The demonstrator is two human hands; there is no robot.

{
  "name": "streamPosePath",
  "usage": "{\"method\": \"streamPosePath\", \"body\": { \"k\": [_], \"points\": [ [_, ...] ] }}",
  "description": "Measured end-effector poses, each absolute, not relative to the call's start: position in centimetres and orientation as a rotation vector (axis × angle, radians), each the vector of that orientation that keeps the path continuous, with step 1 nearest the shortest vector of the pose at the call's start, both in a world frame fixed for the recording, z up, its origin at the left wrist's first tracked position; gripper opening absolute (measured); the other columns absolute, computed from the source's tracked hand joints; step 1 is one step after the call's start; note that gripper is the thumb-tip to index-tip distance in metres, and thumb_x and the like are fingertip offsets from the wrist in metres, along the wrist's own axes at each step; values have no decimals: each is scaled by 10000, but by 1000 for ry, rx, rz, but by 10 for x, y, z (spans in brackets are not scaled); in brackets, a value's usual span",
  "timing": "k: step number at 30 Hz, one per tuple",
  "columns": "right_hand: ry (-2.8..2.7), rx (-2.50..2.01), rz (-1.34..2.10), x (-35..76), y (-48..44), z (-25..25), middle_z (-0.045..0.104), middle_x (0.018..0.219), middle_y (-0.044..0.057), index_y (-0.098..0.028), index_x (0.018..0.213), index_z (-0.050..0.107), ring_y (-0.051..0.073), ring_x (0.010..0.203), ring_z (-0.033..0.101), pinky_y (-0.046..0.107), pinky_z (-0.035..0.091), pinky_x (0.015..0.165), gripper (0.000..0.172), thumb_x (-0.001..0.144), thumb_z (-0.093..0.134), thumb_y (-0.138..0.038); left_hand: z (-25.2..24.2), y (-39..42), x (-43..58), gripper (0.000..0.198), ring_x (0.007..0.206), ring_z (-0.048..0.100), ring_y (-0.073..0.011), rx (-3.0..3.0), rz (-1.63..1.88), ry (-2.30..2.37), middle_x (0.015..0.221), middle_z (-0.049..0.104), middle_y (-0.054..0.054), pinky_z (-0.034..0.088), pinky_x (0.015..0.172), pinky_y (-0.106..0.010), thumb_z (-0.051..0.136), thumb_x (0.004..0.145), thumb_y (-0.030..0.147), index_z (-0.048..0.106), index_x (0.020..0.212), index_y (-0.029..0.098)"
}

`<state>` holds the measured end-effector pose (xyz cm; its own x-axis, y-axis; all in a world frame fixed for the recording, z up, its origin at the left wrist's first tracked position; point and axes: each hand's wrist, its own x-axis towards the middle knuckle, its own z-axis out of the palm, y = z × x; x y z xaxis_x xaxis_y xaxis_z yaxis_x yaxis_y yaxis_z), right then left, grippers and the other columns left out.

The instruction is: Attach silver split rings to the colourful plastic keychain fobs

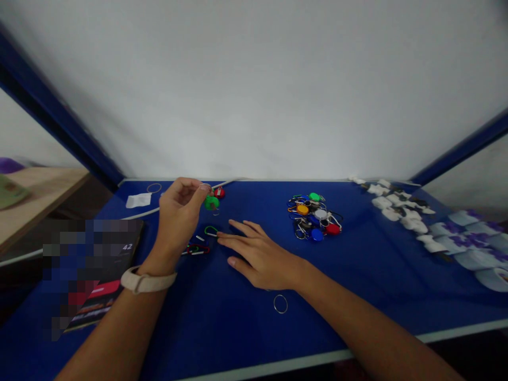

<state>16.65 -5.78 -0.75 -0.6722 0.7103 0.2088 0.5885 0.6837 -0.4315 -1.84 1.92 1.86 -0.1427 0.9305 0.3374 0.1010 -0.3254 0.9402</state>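
My left hand [180, 209], a pale band round its wrist, is closed in a pinch over the table's back left. Just at its fingertips is a green round key reel [211, 202], seemingly held by its top, with a small ring below. A red reel [219, 192] lies right behind it. My right hand [257, 254] is spread palm down, fingers apart, the index fingertip at a green carabiner [210, 230]. Between the hands are several more carabiners [197, 250], partly hidden by my left wrist. The exact grip on the green reel is too small to make out.
A pile of coloured carabiner reels [315, 216] sits right of centre. A metal ring [280, 304] lies near the front, another ring [154, 188] at back left by a white paper [138, 200]. A magazine [115, 270] lies left; white rolled bundles [400, 206] line the right.
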Motion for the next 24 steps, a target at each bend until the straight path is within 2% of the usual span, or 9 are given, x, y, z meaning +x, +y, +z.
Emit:
{"method": "streamPosePath", "body": {
  "k": [5, 10, 15, 20, 24],
  "points": [
    [-2528, -1059, 389, 169, -56, -7, 563, 1433, 76, -166, 1367, 532, 271, 1455, 321, 508, 246, 1182, 379, 1021, 446, -296, 13, 24, -18, 183, 698, 639, -140, 1389, 1566, 1208, 743, 666, 0, 536, 651, -240, 750, 748, 315, 611, 776, 199],
    [-2389, -1148, 233, 174, -51, -8, 704, 1180, 85, -141, 1158, 647, 263, 1303, 493, 460, 328, 1111, 246, 994, 479, -216, 12, 24, -17, 150, 700, 652, -131, 1356, 1528, 1237, 762, 678, -7, 527, 634, -223, 740, 764, 283, 616, 768, 198],
    [-2274, -1161, 191, 175, -48, -10, 708, 1114, 66, -160, 1107, 651, 239, 1199, 539, 420, 354, 1065, 196, 956, 527, -173, 20, 13, -9, 150, 716, 688, -148, 1332, 1395, 1206, 793, 693, -23, 552, 604, -226, 730, 784, 268, 607, 771, 183],
    [-2157, -1207, 212, 173, -49, -13, 694, 1127, 94, -148, 1111, 647, 243, 1166, 543, 421, 356, 1035, 221, 945, 590, -282, 24, 3, -1, 228, 718, 713, -178, 1318, 1238, 1082, 833, 684, -36, 588, 586, -254, 757, 775, 318, 589, 788, 165],
    [-2085, -1212, 292, 173, -46, -15, 711, 1040, 60, -173, 974, 662, 222, 1075, 581, 404, 372, 975, 117, 929, 617, -271, 21, 1, 2, 242, 740, 719, -192, 1320, 1172, 1018, 806, 678, -35, 600, 578, -254, 765, 777, 330, 592, 794, 163]
  ]
}}
